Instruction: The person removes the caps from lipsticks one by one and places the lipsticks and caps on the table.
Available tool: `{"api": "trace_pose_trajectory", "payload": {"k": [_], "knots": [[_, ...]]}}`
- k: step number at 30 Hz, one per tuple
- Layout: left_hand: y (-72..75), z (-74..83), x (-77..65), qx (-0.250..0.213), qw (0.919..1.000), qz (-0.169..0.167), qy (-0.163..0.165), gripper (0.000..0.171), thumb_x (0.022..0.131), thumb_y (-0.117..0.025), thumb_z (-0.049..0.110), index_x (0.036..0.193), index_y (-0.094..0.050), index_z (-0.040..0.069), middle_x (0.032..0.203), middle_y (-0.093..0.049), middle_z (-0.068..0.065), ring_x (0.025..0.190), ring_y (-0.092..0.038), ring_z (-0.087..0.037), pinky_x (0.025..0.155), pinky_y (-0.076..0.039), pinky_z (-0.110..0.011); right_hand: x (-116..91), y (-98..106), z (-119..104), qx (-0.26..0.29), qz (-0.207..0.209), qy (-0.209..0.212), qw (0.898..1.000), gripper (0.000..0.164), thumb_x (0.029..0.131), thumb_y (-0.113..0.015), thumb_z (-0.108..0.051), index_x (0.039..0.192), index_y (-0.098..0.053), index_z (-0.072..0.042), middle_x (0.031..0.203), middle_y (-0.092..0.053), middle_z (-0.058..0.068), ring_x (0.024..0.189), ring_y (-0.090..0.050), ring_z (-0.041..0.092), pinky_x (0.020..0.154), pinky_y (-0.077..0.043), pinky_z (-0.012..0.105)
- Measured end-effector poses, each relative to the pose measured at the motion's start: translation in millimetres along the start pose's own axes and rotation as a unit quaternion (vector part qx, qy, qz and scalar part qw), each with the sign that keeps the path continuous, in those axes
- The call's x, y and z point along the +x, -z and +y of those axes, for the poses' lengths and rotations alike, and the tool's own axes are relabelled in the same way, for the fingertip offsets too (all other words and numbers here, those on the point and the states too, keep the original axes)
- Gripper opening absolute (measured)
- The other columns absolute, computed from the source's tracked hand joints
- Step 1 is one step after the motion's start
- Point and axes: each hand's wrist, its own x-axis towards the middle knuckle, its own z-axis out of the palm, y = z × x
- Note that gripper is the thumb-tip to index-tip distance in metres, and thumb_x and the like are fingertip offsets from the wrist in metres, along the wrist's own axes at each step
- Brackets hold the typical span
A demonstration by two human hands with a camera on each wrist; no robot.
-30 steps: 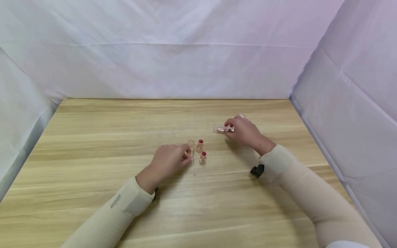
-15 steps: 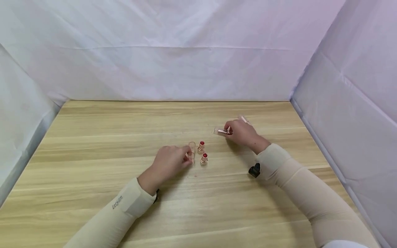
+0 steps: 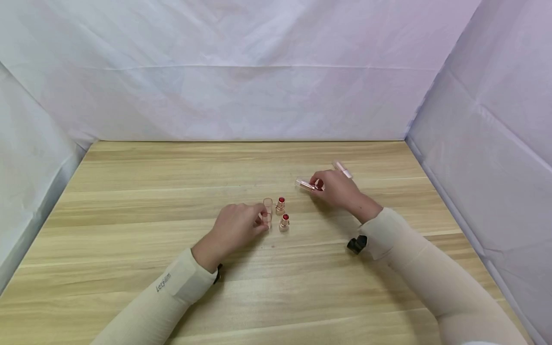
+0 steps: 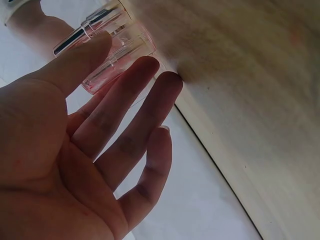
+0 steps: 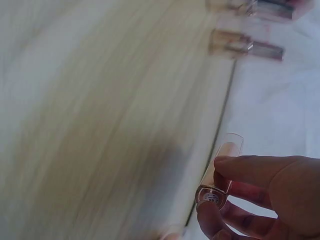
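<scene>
In the head view my left hand [image 3: 237,231] pinches the nearer of two clear, open-topped lipstick caps [image 3: 267,218] between thumb and forefinger; the farther cap [image 3: 268,203] stands just behind it. Right of the caps, two uncapped lipsticks [image 3: 280,206] with red tips and gold bases stand upright. My right hand [image 3: 338,191] grips a lipstick [image 3: 305,185] under a clear cap, its clear end pointing left. From the right wrist view, thumb and fingers hold this lipstick near its base [image 5: 212,196], where a round label shows. Part of its body is hidden by my fingers.
Another capped lipstick [image 3: 342,169] lies on the wooden table [image 3: 172,182] behind my right hand. White cloth [image 3: 250,96] hangs along the back, with further cloth at both sides.
My right hand has shifted slightly toward me with its lipstick, which now slants more. The lying lipstick behind shows more fully. My left hand stays at the caps.
</scene>
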Motion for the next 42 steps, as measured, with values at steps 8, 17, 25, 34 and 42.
{"api": "trace_pose_trajectory", "payload": {"k": [8, 17, 25, 34, 42], "knots": [[8.2, -0.2, -2.9, 0.007, 0.9996, -0.014, 0.024, 0.036, 0.077, -0.085, 0.042, 0.100, -0.072, 0.018, 0.083, -0.076, 0.007, 0.075, -0.071, -0.009, 0.062, -0.051, -0.033, -29.6, 3.6, -21.1, 0.048, 0.033, 0.026, 0.998, 0.019, 0.090, -0.075, -0.019, 0.108, -0.073, -0.013, 0.097, -0.071, 0.001, 0.082, -0.060, 0.017, 0.069, -0.049, 0.031], [25.0, 4.4, -12.2, 0.076, 0.9911, 0.109, -0.007, 0.051, 0.074, -0.077, 0.066, 0.088, -0.068, 0.019, 0.064, -0.066, 0.010, 0.045, -0.045, -0.004, 0.043, -0.031, -0.021, -63.1, 10.0, -52.2, 0.072, 0.075, 0.086, 0.991, 0.022, 0.089, -0.077, -0.018, 0.110, -0.072, -0.015, 0.096, -0.069, -0.003, 0.076, -0.061, 0.008, 0.067, -0.053, 0.027], [33.7, 11.1, -17.3, 0.060, 0.9779, 0.190, -0.064, 0.046, 0.076, -0.082, 0.054, 0.100, -0.068, 0.018, 0.079, -0.073, 0.004, 0.046, -0.052, -0.007, 0.041, -0.032, -0.019, -80.0, 6.9, -74.7, 0.083, 0.086, 0.142, 0.983, 0.022, 0.089, -0.077, -0.015, 0.110, -0.072, -0.014, 0.098, -0.067, -0.003, 0.083, -0.063, 0.009, 0.071, -0.056, 0.028], [33.8, 14.0, -19.0, 0.056, 0.9657, 0.230, -0.107, 0.046, 0.074, -0.084, 0.051, 0.103, -0.070, 0.018, 0.085, -0.075, 0.003, 0.044, -0.039, -0.004, 0.041, -0.026, -0.018, -80.9, 1.0, -89.3, 0.097, 0.074, 0.166, 0.979, 0.026, 0.087, -0.077, -0.011, 0.113, -0.073, -0.014, 0.096, -0.066, -0.002, 0.080, -0.062, 0.009, 0.069, -0.057, 0.028], [35.0, 12.4, -19.0, 0.058, 0.9646, 0.229, -0.118, 0.042, 0.072, -0.085, 0.049, 0.099, -0.072, 0.019, 0.080, -0.075, 0.006, 0.044, -0.039, -0.003, 0.041, -0.026, -0.018, -76.3, -2.8, -91.7, 0.120, 0.076, 0.184, 0.973, 0.032, 0.086, -0.079, -0.013, 0.118, -0.072, -0.015, 0.099, -0.068, -0.003, 0.079, -0.060, 0.006, 0.067, -0.053, 0.019]]}}
